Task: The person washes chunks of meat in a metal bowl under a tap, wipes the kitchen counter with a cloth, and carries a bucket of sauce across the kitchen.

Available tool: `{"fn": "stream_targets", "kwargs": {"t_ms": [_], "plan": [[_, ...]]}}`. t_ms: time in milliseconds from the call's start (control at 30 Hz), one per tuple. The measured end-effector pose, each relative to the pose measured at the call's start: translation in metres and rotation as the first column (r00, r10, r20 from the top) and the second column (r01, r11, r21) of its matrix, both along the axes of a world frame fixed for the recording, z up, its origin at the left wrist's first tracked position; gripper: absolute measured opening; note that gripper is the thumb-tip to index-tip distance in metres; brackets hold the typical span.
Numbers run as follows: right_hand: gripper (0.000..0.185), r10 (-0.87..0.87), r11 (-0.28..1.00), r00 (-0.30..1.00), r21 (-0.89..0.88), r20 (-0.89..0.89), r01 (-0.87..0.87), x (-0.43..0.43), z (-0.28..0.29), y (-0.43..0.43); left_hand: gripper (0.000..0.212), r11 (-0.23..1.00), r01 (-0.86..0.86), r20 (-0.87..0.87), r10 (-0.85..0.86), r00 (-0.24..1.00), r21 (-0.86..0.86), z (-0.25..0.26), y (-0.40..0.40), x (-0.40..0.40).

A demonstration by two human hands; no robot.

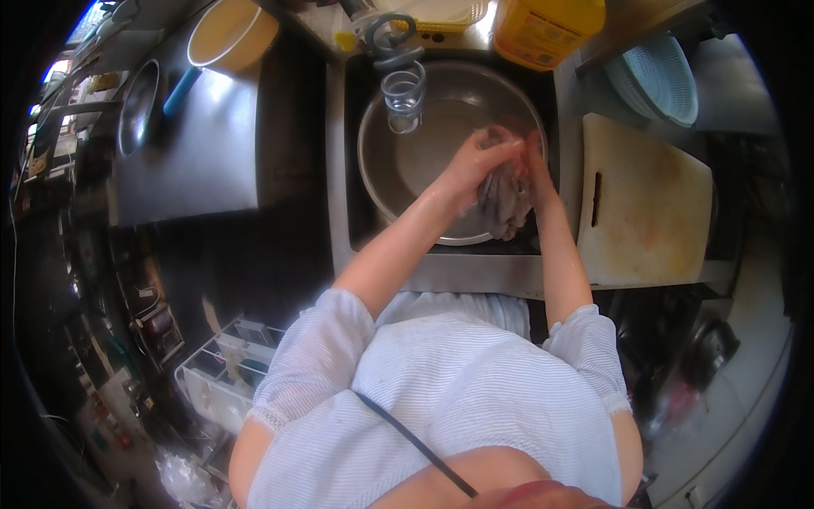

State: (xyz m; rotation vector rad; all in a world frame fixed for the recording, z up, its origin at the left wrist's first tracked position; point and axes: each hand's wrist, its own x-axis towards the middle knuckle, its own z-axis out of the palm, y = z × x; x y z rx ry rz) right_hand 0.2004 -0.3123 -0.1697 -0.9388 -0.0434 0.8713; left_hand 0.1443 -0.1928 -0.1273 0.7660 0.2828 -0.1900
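Observation:
A wet grey cloth (pixel 502 200) hangs bunched between my two hands over the right side of a large round metal basin (pixel 432 143). My left hand (pixel 483 156) grips its upper part, with the fingers curled. On the cloth's right side is my right hand (pixel 536 165), upright and partly blurred; its fingers are largely hidden, so its grip is unclear. The basin stands in a sink (pixel 337 159). A coiled grey hose with a clear plastic end (pixel 404 95) hangs over the basin's upper left.
A stained white cutting board (pixel 645 210) lies right of the sink, below a pale blue plastic basket (pixel 661 79). Behind the basin stands a yellow plastic jug (pixel 548 28). On the left metal counter (pixel 197 153) are a cream saucepan (pixel 232 35) with a blue handle and a metal bowl (pixel 140 108).

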Motion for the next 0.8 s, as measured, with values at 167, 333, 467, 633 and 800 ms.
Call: {"fn": "stream_targets", "kwargs": {"t_ms": [167,333,467,633,800], "plan": [[0.061,0.251,0.929,0.951,0.321,-0.182,-0.183,-0.032,0.010,-0.003,0.013,0.985,-0.039,0.034,0.045,0.998,-0.166,0.006,0.000,0.018],[0.062,0.524,0.786,0.754,0.566,-0.396,-0.248,-0.033,0.019,-0.010,0.010,0.998,0.061,0.089,-0.061,0.994,-0.001,-0.015,0.015,0.025],[0.051,0.478,0.877,0.819,0.218,-0.316,-0.428,-0.031,-0.014,-0.020,0.015,0.976,0.105,0.070,-0.120,0.990,0.189,-0.022,0.016,0.029],[0.035,0.356,0.844,0.926,-0.469,0.129,-0.259,-0.044,-0.026,0.001,0.018,0.847,0.077,0.107,-0.156,0.982,0.527,-0.048,0.013,0.027],[0.024,0.739,0.435,0.581,-0.900,0.343,-0.022,-0.057,-0.085,0.018,0.018,0.446,-0.021,0.002,0.044,0.999,0.895,-0.115,0.005,0.008]]}}
